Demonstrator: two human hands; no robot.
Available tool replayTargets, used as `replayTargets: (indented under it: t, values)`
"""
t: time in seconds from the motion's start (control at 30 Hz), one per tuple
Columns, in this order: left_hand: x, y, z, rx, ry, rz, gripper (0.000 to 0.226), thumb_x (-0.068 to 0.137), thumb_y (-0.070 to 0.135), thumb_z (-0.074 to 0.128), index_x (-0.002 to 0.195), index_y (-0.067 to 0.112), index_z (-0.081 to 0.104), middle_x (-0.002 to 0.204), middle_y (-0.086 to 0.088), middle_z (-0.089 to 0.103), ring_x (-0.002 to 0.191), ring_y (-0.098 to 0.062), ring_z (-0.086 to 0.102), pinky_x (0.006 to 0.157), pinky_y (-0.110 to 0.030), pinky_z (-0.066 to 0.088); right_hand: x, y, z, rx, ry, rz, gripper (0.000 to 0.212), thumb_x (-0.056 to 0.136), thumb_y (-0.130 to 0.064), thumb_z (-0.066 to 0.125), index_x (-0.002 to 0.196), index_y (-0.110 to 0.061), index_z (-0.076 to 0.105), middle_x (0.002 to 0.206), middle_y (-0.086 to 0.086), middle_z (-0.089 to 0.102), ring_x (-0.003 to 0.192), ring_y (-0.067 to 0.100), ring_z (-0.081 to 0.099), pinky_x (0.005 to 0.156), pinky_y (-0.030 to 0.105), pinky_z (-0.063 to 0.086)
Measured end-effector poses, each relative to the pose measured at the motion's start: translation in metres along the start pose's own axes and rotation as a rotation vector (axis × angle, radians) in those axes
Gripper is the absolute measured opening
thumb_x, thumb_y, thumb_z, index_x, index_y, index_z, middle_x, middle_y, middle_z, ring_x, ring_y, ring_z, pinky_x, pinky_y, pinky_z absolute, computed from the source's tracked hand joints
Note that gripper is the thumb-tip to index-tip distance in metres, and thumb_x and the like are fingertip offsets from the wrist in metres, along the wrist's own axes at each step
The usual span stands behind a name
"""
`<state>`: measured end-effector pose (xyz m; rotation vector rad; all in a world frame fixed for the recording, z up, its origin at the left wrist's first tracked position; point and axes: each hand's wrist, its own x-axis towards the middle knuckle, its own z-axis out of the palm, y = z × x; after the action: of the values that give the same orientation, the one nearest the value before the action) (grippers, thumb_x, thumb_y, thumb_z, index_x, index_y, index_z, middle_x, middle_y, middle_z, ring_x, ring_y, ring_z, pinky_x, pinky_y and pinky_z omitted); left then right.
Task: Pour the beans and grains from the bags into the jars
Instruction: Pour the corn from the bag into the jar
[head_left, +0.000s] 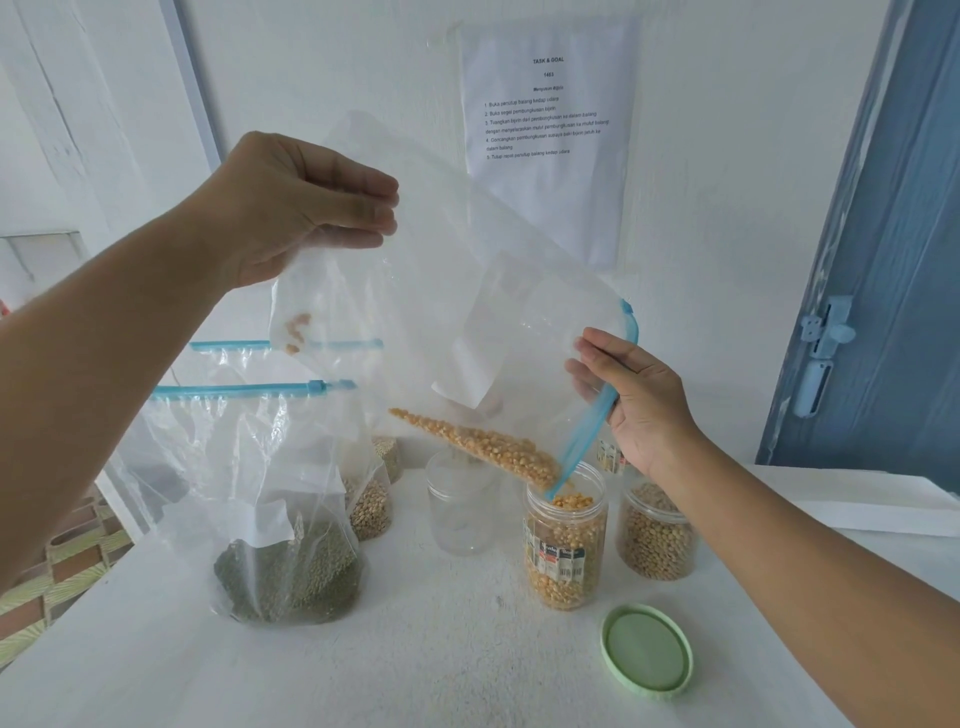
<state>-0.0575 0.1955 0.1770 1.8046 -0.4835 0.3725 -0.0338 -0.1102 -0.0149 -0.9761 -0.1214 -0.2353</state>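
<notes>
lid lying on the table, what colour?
Pale green. The lid lies near the jar of yellow corn; the head view shows it.

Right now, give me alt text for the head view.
Both hands, left hand and right hand, tilt a clear zip bag, pouring yellow corn kernels into an open jar. A green lid lies on the white table.

Before me: white plastered wall (727, 156) bearing a printed paper notice (550, 135); blue wooden door (893, 249), right; white rough-textured tabletop (415, 665); patterned tile floor (62, 566), left.
</notes>
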Motion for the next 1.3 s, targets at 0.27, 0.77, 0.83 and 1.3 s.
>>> replayTargets:
  t: [0.27, 0.77, 0.83, 1.3]
  values:
    - [-0.002, -0.008, 0.003, -0.025, -0.025, -0.008, 0.037, 0.073, 0.0, 0.084, 0.109, 0.0, 0.076, 0.106, -0.014, 0.079, 0.102, -0.031, 0.076, 0.087, -0.034, 0.063, -0.002, 0.005, -0.007, 0.009, 0.017, 0.008, 0.028, 0.078, -0.007, 0.079, 0.106, -0.011, 0.078, 0.11, 0.008, 0.078, 0.1, 0.027, 0.077, 0.082, 0.029, 0.061]
    - [-0.027, -0.046, 0.002, 0.081, -0.112, -0.017, 0.021, 0.088, -0.007, 0.072, 0.1, 0.008, 0.08, 0.121, -0.006, 0.076, 0.101, -0.033, 0.077, 0.093, -0.035, 0.061, -0.004, 0.016, -0.026, -0.097, -0.009, 0.057, 0.016, 0.087, -0.006, 0.075, 0.093, -0.019, 0.083, 0.107, 0.001, 0.078, 0.109, 0.027, 0.073, 0.099, 0.043, 0.055]
    - [-0.033, -0.052, 0.007, 0.048, -0.082, -0.015, 0.025, 0.089, -0.008, 0.072, 0.086, 0.014, 0.084, 0.124, -0.01, 0.074, 0.102, -0.03, 0.077, 0.094, -0.037, 0.061, -0.007, 0.018, -0.025, -0.131, -0.045, 0.058, 0.015, 0.082, -0.009, 0.077, 0.089, -0.02, 0.084, 0.102, 0.001, 0.077, 0.105, 0.029, 0.074, 0.097, 0.043, 0.056]
    - [-0.082, -0.068, -0.031, 0.273, -0.498, -0.151, 0.059, 0.098, -0.009, 0.06, 0.118, 0.044, 0.075, 0.138, 0.029, 0.063, 0.134, 0.01, 0.051, 0.106, -0.018, 0.042, -0.006, 0.028, -0.029, -0.037, 0.048, 0.043, 0.018, 0.092, 0.006, 0.066, 0.099, -0.006, 0.078, 0.098, 0.007, 0.074, 0.086, 0.022, 0.075, 0.076, 0.028, 0.062]
